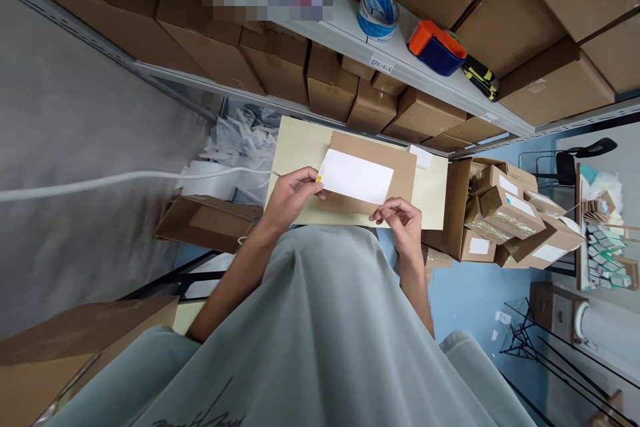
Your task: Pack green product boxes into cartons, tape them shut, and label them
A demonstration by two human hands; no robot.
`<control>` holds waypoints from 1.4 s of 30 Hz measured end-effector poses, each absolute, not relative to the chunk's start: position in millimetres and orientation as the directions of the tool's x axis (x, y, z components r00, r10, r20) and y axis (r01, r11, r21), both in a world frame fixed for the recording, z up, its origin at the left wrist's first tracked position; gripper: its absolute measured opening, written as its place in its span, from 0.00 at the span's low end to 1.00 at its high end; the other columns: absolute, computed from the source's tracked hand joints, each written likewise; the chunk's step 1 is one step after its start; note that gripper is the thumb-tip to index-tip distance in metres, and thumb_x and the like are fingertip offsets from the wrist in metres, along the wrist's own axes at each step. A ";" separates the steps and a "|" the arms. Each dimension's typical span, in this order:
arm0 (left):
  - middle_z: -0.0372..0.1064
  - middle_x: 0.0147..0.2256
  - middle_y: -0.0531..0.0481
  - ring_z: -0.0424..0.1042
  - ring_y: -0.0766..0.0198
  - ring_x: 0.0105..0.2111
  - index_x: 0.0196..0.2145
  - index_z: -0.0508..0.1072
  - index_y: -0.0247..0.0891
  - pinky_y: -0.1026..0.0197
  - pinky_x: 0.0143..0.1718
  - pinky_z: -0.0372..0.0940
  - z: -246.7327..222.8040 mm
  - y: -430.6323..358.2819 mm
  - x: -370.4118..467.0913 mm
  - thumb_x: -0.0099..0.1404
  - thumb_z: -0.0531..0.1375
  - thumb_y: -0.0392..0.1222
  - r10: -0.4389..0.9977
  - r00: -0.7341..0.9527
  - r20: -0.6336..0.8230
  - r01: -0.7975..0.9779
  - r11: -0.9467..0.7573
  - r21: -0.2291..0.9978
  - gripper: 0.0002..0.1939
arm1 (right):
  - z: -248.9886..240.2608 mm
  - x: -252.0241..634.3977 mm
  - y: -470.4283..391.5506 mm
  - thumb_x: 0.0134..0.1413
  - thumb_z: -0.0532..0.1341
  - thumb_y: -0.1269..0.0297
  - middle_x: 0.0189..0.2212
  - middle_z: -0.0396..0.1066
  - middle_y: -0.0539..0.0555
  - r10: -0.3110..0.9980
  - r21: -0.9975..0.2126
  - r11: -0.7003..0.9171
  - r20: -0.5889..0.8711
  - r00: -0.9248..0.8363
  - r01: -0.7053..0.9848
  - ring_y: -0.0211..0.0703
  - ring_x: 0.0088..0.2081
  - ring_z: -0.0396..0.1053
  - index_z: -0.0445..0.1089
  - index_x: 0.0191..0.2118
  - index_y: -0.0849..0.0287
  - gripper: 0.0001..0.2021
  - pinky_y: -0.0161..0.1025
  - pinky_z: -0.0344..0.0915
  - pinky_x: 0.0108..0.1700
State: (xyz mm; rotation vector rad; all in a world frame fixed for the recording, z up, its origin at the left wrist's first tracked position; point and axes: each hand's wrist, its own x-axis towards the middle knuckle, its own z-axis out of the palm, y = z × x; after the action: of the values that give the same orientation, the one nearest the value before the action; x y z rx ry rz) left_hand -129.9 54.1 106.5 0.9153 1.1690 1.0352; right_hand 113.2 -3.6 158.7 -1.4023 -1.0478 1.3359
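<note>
A white rectangular label [356, 176] with a small yellow mark at its left end lies over a flat brown cardboard box [404, 177]. My left hand [296, 195] pinches the label's left end between thumb and fingers. At the lower right corner of the label is my right hand [401, 220], its fingers curled and pressed together. Whether that corner is between those fingers is hidden. Under the box is a pale yellow tabletop [433, 203]. A small white slip [420, 157] sits at the box's upper right corner.
A shelf [345, 27] with cartons runs behind the table, bearing blue tape [379, 13] and an orange-and-blue holder [437, 47]. An open carton [455, 210] full of boxes stands right. Plastic bags [245, 137] and an open box [213, 221] are left. A white cable [125, 177] crosses the left side.
</note>
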 end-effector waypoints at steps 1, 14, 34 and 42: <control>0.72 0.26 0.51 0.75 0.59 0.29 0.25 0.75 0.43 0.56 0.36 0.75 106.6 53.3 -130.2 0.55 0.68 0.48 0.961 0.080 -0.266 -0.147 0.275 0.950 0.09 | 159.5 112.0 -4.2 0.60 0.72 0.54 0.26 0.78 0.49 0.973 -0.975 -0.222 -0.223 0.052 -0.021 0.45 0.29 0.77 0.79 0.33 0.52 0.10 0.43 0.74 0.36; 0.75 0.31 0.49 0.74 0.56 0.35 0.27 0.72 0.42 0.54 0.40 0.71 110.0 32.9 -144.9 0.56 0.67 0.52 0.979 0.028 -0.200 -0.189 0.201 0.961 0.12 | 162.5 99.7 -3.1 0.61 0.70 0.56 0.26 0.75 0.48 0.975 -0.977 -0.211 -0.211 0.062 -0.005 0.44 0.31 0.77 0.79 0.34 0.52 0.08 0.41 0.72 0.35; 0.71 0.28 0.50 0.69 0.58 0.33 0.28 0.72 0.42 0.55 0.38 0.66 117.2 12.0 -148.5 0.55 0.72 0.55 0.979 -0.020 -0.204 -0.319 0.187 0.929 0.18 | 160.7 103.8 -5.8 0.60 0.71 0.48 0.26 0.76 0.49 0.956 -0.956 -0.292 -0.291 -0.026 -0.029 0.44 0.29 0.76 0.78 0.34 0.53 0.14 0.41 0.74 0.33; 0.70 0.27 0.50 0.70 0.55 0.36 0.28 0.68 0.42 0.55 0.38 0.64 115.6 8.2 -148.9 0.55 0.72 0.58 0.978 -0.022 -0.209 -0.267 0.196 0.944 0.21 | 162.8 106.1 -11.0 0.59 0.72 0.45 0.25 0.74 0.49 0.957 -0.958 -0.287 -0.286 -0.049 -0.009 0.45 0.29 0.77 0.75 0.33 0.52 0.16 0.40 0.74 0.31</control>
State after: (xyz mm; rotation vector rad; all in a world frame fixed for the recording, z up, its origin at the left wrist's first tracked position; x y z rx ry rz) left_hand -148.9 8.2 115.6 0.8413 1.1372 1.2073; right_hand 106.1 -11.0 162.8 -1.3852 -1.0801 1.4643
